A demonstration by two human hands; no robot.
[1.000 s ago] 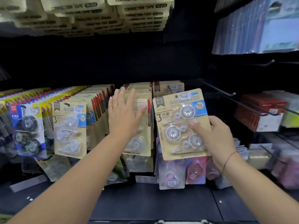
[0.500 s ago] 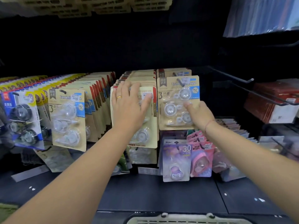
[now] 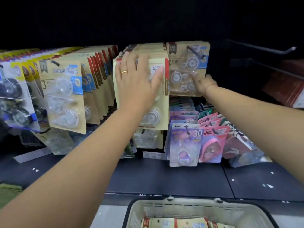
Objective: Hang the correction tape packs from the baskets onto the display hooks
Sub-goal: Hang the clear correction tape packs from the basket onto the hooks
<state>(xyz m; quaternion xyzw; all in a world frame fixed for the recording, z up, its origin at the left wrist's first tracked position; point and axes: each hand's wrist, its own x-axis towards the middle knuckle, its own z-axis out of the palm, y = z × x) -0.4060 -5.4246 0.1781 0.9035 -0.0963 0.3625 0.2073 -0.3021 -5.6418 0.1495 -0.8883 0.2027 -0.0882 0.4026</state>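
Observation:
A tan correction tape pack (image 3: 185,63) with three clear dispensers hangs on a black display hook (image 3: 195,52), whose tip pokes out through its top hole. My right hand (image 3: 203,84) holds the pack's lower right corner. My left hand (image 3: 137,83), fingers straight, presses flat against the front pack of the neighbouring full row (image 3: 158,116). A cream basket (image 3: 185,209) at the bottom edge holds more tan packs (image 3: 189,223).
More rows of tan packs (image 3: 65,96) and blue packs (image 3: 14,96) hang to the left. Purple and pink packs (image 3: 197,142) hang lower right. A bare hook (image 3: 263,50) juts out at the right above red boxes (image 3: 286,89). A dark shelf (image 3: 164,176) lies below.
My right hand carried the pack up and back onto the hook and pushed it deeper along it. The view tilted down, bringing the basket into sight. My left hand stayed on the middle row.

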